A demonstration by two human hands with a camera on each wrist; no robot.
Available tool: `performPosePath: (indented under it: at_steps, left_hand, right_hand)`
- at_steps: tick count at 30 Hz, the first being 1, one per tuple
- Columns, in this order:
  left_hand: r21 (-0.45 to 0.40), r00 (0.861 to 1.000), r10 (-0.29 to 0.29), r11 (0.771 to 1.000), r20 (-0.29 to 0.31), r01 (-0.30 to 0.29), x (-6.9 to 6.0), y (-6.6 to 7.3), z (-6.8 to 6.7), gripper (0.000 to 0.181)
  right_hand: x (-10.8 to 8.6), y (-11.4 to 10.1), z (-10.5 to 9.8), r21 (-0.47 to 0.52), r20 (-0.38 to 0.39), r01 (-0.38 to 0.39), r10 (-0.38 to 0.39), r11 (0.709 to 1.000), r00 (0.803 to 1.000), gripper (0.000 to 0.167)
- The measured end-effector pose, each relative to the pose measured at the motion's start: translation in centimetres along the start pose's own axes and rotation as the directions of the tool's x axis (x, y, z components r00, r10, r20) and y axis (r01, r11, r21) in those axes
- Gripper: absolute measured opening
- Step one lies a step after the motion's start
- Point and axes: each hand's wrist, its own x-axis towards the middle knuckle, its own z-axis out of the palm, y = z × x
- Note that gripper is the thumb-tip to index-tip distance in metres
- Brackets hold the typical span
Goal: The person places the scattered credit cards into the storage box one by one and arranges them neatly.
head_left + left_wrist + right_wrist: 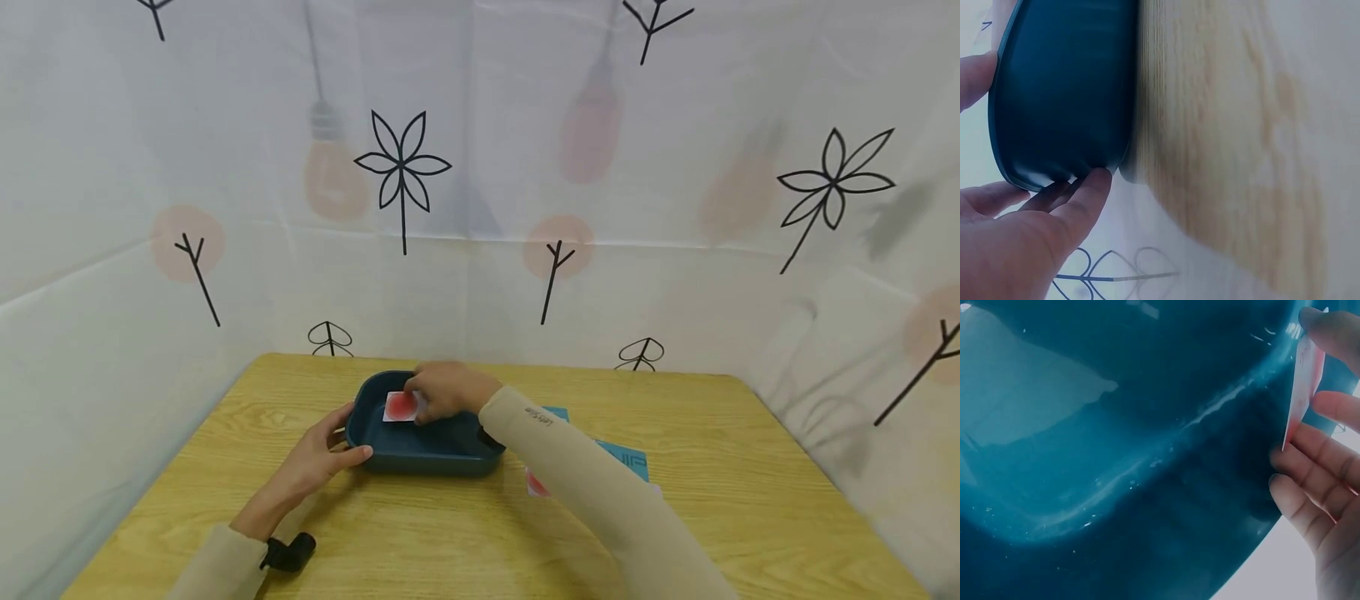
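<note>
A dark teal plastic tub (431, 464) with rounded corners stands on the table. My left hand (311, 462) holds its left end, with the thumb on the near side and the fingers round the outer wall. In the left wrist view those fingertips (1099, 178) touch the tub's wall. Inside the tub, my right hand (450, 390) pinches a small white card with a red round patch (401, 407). The right wrist view shows this card (1305, 384) nearly edge-on, between the thumb and fingers. Any print on it is too blurred to read.
Right of the tub, partly behind my right forearm, lie a blue flat piece with darker marks (626, 458), another blue piece (557, 412) and a red-and-white card (536, 484). The wooden table (420, 542) meets a printed white cloth (465, 292) at the back.
</note>
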Motion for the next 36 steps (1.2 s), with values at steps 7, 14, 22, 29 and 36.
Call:
performPosePath:
  at_steps: [7, 14, 22, 29, 36]
  left_hand:
    - [-0.002, 1.0, 0.011, 1.0, -0.001, -0.011, 0.0, -0.2, 0.0, 0.084]
    - [-0.001, 1.0, 0.025, 1.0, 0.001, -0.025, 0.0, -0.4, 0.1, 0.085]
    - [-0.001, 0.999, 0.037, 0.999, 0.005, -0.037, 0.0, -0.5, 0.1, 0.084]
    - [-0.008, 0.999, 0.044, 0.999, 0.022, -0.044, 0.0, -0.8, 0.0, 0.086]
    - [-0.015, 0.999, 0.039, 0.999, 0.032, -0.038, -0.1, -0.7, -0.1, 0.087]
  right_hand:
    - [0.6, -0.5, 0.5, -0.024, 0.029, 0.003, -0.002, 1.0, 1.0, 0.049]
    - [0.8, -0.9, 1.1, -0.01, 0.045, 0.022, -0.021, 1.0, 0.999, 0.051]
    - [0.9, -1.1, 1.6, 0.003, 0.038, -0.001, 0.001, 1.0, 0.999, 0.052]
    - [1.0, -0.9, 2.1, 0.09, 0.053, -0.029, 0.024, 0.996, 0.998, 0.048]
    - [1.0, -0.9, 2.1, 0.124, 0.057, -0.043, 0.036, 0.991, 0.998, 0.047]
